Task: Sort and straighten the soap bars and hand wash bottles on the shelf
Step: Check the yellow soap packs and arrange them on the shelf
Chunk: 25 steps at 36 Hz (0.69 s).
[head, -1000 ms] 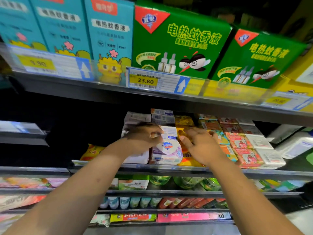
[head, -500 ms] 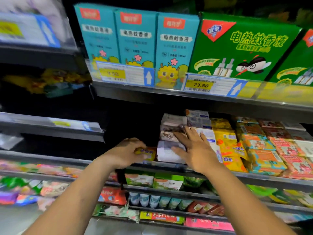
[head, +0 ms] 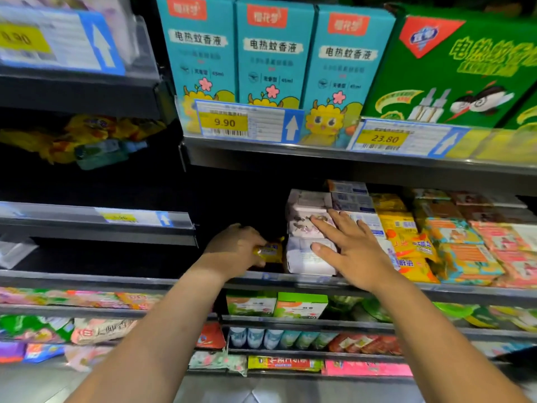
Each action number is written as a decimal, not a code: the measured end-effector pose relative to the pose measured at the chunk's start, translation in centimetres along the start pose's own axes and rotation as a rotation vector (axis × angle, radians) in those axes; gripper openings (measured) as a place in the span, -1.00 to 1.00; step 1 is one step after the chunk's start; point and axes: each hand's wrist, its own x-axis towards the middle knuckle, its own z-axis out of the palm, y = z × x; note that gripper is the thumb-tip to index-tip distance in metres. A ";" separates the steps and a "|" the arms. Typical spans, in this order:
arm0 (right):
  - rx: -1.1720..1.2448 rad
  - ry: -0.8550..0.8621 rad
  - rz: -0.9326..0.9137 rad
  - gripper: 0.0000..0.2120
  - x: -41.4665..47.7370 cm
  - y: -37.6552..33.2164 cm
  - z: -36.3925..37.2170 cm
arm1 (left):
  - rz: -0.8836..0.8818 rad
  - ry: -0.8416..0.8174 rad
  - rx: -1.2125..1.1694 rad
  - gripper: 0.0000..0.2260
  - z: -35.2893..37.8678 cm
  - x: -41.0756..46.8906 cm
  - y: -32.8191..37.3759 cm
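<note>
Holding small yellow soap bar [head: 268, 251] in left hand [head: 232, 251], grip clenched around it, at left end of soap shelf [head: 162, 282], just beside white soap stack [head: 308, 228]. Right hand [head: 353, 251] lay flat on stack, grip released, fingers spread. Judged best: keep stack pinned while seating yellow bar square beside it, label forward. Shelf held white packs, then yellow and orange packs [head: 406, 239] rightward. Bar's brand blurred, possibly mismatched. No hand wash bottles identified.
</note>
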 end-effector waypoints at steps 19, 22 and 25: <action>0.077 0.025 -0.007 -0.36 -0.1 -0.3 -0.3 | -0.080 0.421 -0.323 -0.49 0.2 -2.5 1.5; 0.314 0.149 0.026 -0.46 -0.2 -0.3 -0.5 | -0.093 0.427 -0.294 -0.45 -0.9 -3.0 3.2; 0.567 0.264 0.072 -0.69 -0.6 0.7 -1.4 | -0.083 0.430 -0.329 -0.44 -1.5 -2.6 4.6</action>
